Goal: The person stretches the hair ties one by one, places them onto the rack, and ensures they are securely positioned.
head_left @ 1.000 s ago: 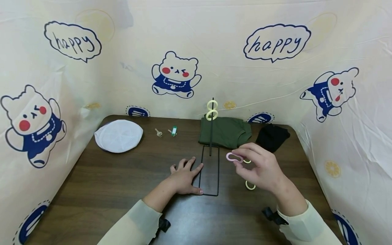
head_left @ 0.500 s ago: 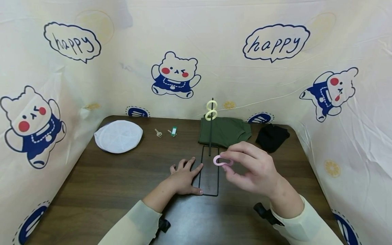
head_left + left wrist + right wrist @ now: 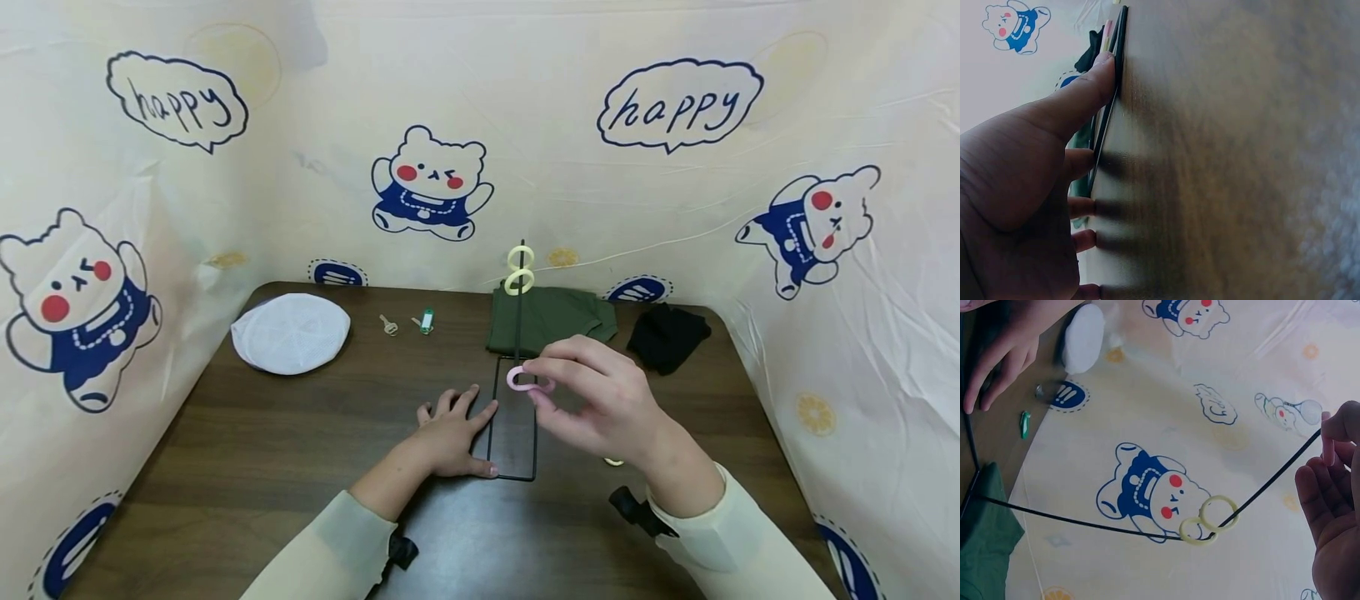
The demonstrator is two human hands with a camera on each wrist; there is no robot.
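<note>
A black wire stand (image 3: 535, 433) has a rectangular base on the table and a long arm (image 3: 1272, 478) bent toward me. Two pale yellow rings (image 3: 1237, 515) hang on that arm near its bend. My left hand (image 3: 450, 442) lies with fingers spread beside the base, thumb and index finger on its near left side. Between thumb and fingertips, my right hand (image 3: 600, 400) pinches a pink ring (image 3: 512, 380), squeezed out of round. In the right wrist view the ring is right at the arm's free tip. A loose pale yellow ring (image 3: 613, 462) shows partly below my right hand.
A white cap (image 3: 291, 333) is at the table's back left. Near it lie a key (image 3: 388, 326) and a second key with a green tag (image 3: 427, 322). Folded green cloth (image 3: 555, 321) sits behind the stand, with black cloth (image 3: 667, 337) to its right.
My right hand has carried the pink ring leftward to the arm's tip, and now covers one loose yellow ring seen earlier. My left hand has stayed on the base.
</note>
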